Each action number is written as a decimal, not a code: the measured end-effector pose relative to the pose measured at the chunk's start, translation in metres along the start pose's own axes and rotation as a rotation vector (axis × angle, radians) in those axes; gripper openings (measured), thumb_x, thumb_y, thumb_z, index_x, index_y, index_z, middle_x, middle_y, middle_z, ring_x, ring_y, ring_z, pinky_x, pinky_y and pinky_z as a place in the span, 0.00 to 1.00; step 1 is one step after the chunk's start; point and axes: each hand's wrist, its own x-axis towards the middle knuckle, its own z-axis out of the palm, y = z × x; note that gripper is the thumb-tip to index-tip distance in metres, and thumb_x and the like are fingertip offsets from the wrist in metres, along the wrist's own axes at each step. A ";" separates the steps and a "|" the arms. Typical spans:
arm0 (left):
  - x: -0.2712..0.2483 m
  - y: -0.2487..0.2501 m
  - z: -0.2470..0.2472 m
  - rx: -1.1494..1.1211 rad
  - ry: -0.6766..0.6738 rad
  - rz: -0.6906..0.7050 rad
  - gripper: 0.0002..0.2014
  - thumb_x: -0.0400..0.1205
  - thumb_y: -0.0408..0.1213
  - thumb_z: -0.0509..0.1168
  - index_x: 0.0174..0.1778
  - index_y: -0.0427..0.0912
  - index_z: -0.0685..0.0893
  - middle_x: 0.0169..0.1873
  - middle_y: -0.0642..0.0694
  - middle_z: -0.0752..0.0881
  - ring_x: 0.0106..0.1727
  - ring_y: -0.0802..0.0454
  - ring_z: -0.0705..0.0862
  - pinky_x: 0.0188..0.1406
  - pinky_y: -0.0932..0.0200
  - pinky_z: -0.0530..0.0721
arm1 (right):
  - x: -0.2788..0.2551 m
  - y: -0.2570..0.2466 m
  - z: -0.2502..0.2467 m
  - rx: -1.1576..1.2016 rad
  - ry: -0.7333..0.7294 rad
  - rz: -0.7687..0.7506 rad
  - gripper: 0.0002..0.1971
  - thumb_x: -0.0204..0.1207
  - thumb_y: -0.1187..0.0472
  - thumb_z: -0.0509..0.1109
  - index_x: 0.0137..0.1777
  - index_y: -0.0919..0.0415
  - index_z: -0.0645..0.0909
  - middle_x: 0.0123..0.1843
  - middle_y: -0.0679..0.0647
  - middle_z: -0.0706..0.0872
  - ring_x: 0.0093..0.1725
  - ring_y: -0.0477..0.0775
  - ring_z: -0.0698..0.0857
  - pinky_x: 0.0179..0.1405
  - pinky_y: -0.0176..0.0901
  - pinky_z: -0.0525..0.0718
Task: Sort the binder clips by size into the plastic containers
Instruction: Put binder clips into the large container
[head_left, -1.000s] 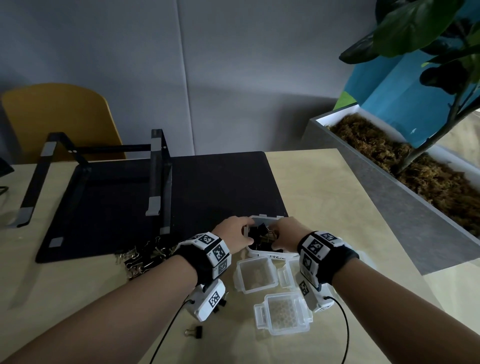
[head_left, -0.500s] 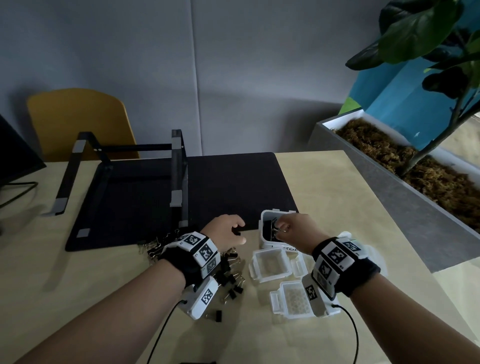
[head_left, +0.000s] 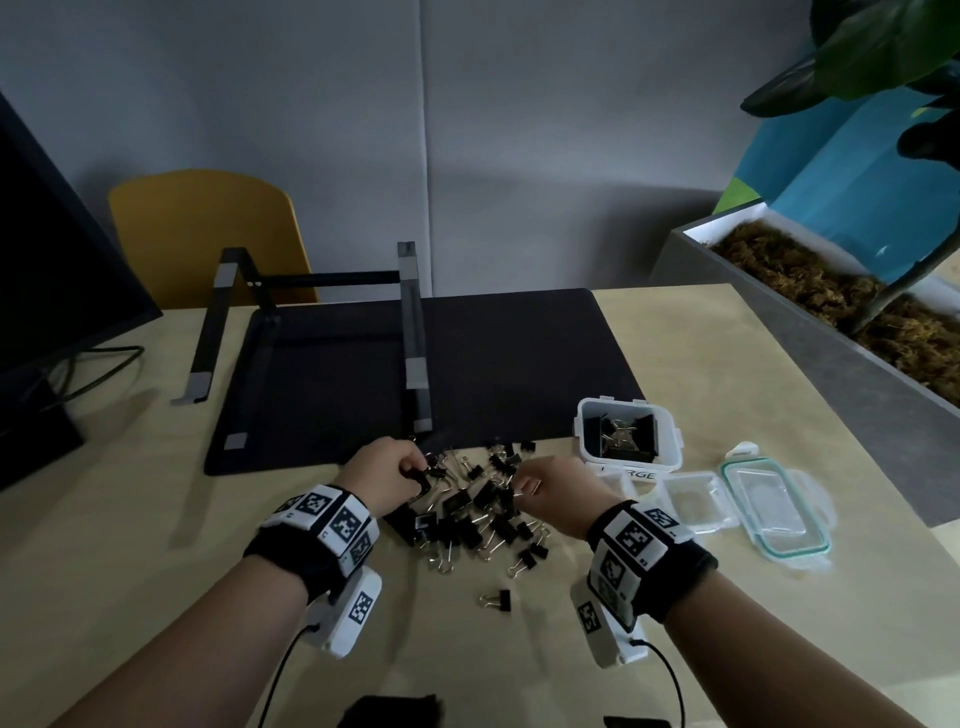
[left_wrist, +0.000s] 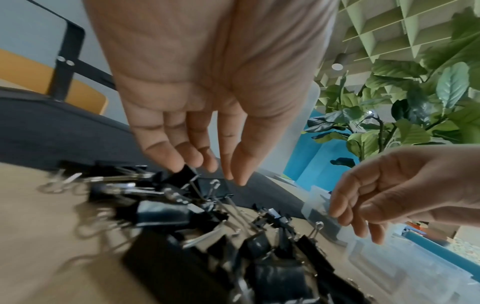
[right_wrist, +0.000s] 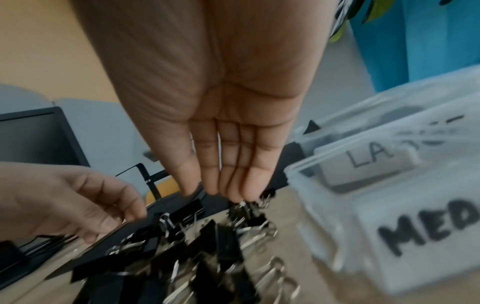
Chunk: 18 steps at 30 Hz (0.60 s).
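Both my forearms reach forward, each wrist strapped with a black band bearing printed markers. My left hand (head_left: 387, 480) is palm down, fingers (left_wrist: 166, 152) extended downward and close together, thumb alongside. My right hand (head_left: 553, 496) is likewise palm down, its fingers (right_wrist: 231, 164) straight and pressed side by side. The hands sit near each other, apart.

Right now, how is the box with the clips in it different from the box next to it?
The far box already has binder clips inside; the near box looks empty. The far box stands taller, and the near box is shallower. The far box's label reads LARGE, though partly hidden; the near box's label starts MED in the right wrist view. Both are clear plastic, lidless, and sit on the table.
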 end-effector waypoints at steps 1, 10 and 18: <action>-0.002 -0.007 -0.001 -0.003 0.021 -0.006 0.11 0.77 0.33 0.69 0.54 0.46 0.85 0.50 0.50 0.77 0.53 0.53 0.79 0.53 0.63 0.76 | 0.001 -0.004 0.007 0.000 -0.011 -0.009 0.11 0.76 0.60 0.67 0.56 0.59 0.84 0.55 0.52 0.88 0.56 0.50 0.85 0.57 0.40 0.82; -0.011 -0.047 0.002 -0.107 0.059 -0.058 0.17 0.76 0.34 0.71 0.60 0.46 0.82 0.57 0.49 0.78 0.53 0.54 0.80 0.54 0.63 0.78 | 0.010 -0.035 0.046 -0.025 -0.057 -0.104 0.13 0.76 0.63 0.65 0.60 0.60 0.82 0.59 0.54 0.85 0.57 0.50 0.84 0.48 0.32 0.74; -0.013 -0.053 0.011 -0.130 0.018 -0.016 0.16 0.74 0.34 0.72 0.57 0.48 0.82 0.59 0.51 0.76 0.48 0.56 0.79 0.52 0.65 0.76 | 0.045 -0.046 0.042 -0.043 0.048 -0.074 0.19 0.76 0.61 0.67 0.67 0.56 0.77 0.67 0.53 0.77 0.66 0.54 0.78 0.65 0.43 0.76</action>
